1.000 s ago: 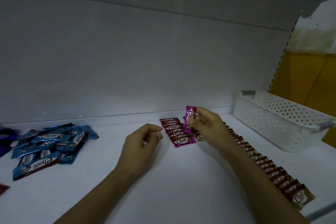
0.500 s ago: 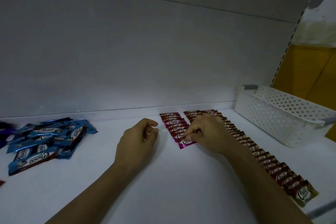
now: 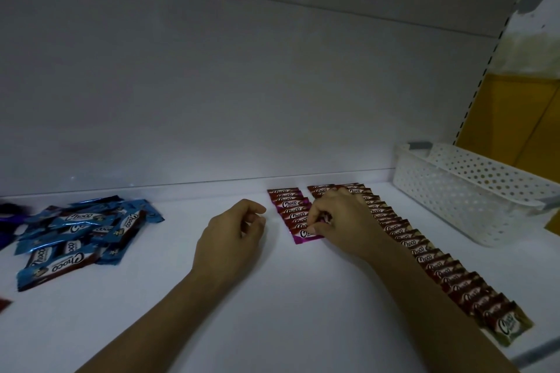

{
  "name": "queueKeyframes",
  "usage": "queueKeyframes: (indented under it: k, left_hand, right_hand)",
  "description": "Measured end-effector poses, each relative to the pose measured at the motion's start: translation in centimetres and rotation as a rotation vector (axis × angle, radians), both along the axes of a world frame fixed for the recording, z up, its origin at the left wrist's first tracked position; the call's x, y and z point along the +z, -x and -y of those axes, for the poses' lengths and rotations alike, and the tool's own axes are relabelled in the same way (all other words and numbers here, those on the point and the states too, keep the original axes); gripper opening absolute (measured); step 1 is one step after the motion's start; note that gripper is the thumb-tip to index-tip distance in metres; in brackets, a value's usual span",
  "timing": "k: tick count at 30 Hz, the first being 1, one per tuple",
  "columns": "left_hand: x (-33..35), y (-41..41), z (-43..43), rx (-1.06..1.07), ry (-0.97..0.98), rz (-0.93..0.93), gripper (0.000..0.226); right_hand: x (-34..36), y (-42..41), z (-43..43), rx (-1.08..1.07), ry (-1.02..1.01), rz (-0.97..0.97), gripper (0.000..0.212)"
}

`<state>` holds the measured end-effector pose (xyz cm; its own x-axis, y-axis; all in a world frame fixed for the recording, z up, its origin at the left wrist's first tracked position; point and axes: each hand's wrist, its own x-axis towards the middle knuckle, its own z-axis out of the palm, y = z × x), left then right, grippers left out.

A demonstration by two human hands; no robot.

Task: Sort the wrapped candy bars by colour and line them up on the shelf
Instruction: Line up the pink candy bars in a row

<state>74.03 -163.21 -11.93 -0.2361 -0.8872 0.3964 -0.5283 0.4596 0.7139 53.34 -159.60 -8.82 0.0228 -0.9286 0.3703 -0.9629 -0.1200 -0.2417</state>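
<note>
A brown row [image 3: 424, 254] is lined up; a pink bar [image 3: 303, 235] is pinched by the right hand [image 3: 339, 218], nothing by the left hand [image 3: 230, 236]; blue bars [image 3: 75, 236] are left unsorted.

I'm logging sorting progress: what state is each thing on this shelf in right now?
Left hand, loosely curled, holding nothing, resting on shelf.
Right hand, pinching front pink bar.
Pink bars, short overlapping row.
Brown bars, long overlapping row, back to front.
Blue bars, loose unsorted pile.
White basket, upright at right.

Dim light; plain grey-white back panel [image 3: 212, 85]; yellow wall [image 3: 521, 118] far right.
</note>
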Motion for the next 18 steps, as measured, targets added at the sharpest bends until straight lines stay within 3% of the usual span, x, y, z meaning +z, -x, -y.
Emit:
queueKeyframes:
  k: [4,9,13,18]
  left_hand:
    - [0.3,0.0,-0.4,0.009,0.047,0.051,0.019]
    - [0.8,-0.9,-0.8,0.033,0.329,0.529,0.043]
    - [1.4,-1.5,-1.0,0.104,0.256,0.679,0.056]
    - [2.7,-3.3,-0.8,0.132,0.155,0.814,0.068]
  right_hand:
    - [0.0,0.2,-0.1,0.009,0.014,0.010,0.009]
    - [0.1,0.1,-0.2,-0.028,0.084,0.051,0.037]
    - [0.4,-1.3,-0.9,-0.003,0.118,0.081,0.051]
    - [0.6,-4.2,-1.2,0.109,0.130,0.013,0.051]
